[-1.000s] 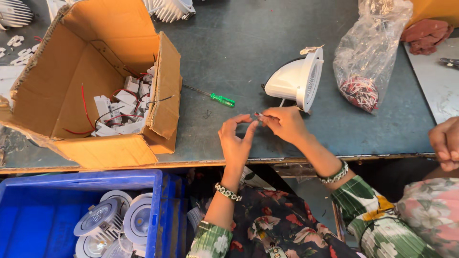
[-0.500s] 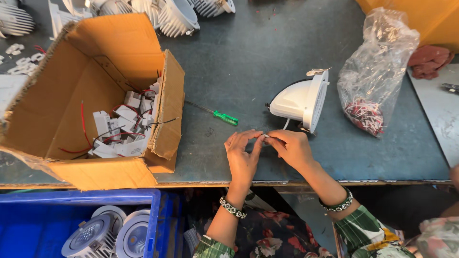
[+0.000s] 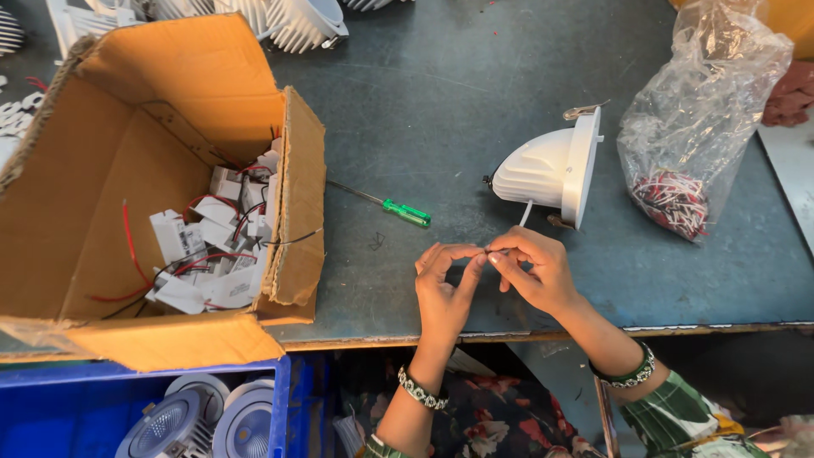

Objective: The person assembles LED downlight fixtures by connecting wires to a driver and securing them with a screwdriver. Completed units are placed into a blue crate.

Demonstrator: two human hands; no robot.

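Two hands: the left hand and right hand meet fingertip to fingertip over the near table edge, pinched shut on the end of a thin white wire.
Grip: thumbs and forefingers closed tight; what lies between them beyond the wire tip is too small to tell.
Wire: runs from the pinch up to the white domed plastic lamp housing lying on its side just beyond the hands.
Handling: the wire looks light, limp and thin, best taken near its tip; the housing seems light but stiff, with a rim to grasp.
Left of the grip: a green-handled screwdriver, then an open cardboard box of small white parts with red and black leads.
Right and beyond: a clear plastic bag of red-and-white wires.
Below left: a blue plastic crate of round lamps.
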